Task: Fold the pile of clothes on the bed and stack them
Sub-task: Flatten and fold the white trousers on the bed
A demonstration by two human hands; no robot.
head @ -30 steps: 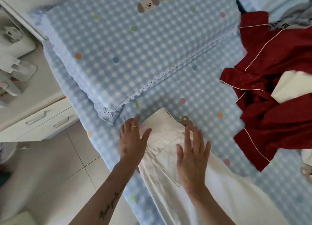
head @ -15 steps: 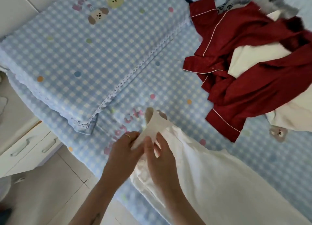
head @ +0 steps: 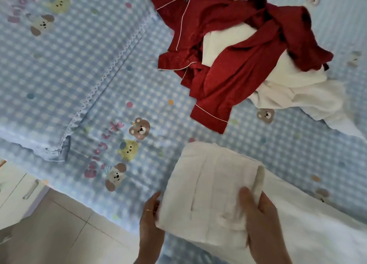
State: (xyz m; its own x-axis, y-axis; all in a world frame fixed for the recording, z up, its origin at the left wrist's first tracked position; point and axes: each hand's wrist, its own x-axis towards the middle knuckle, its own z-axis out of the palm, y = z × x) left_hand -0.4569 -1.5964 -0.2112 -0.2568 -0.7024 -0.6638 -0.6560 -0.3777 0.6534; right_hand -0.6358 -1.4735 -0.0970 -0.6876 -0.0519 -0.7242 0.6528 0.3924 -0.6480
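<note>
Now, left to right:
Drawers [head: 21,186]: pale unit beside the bed, tiled floor [head: 65,232] below.
Left hand [head: 150,222]: grips the fold's left edge, probably thumb on top; blurred.
Trousers [head: 210,192]: white, doubled over at the bed's near edge, held taut to square the fold.
Right hand [head: 260,218]: curled round the right edge.
Pile [head: 238,55]: red and white clothes, unfolded, farther back.
Bed [head: 99,75]: blue check sheet.

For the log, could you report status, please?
Left hand and right hand grip the white trousers, part folded. Red pyjama pile unfolded beyond. Nothing in the way.
</note>
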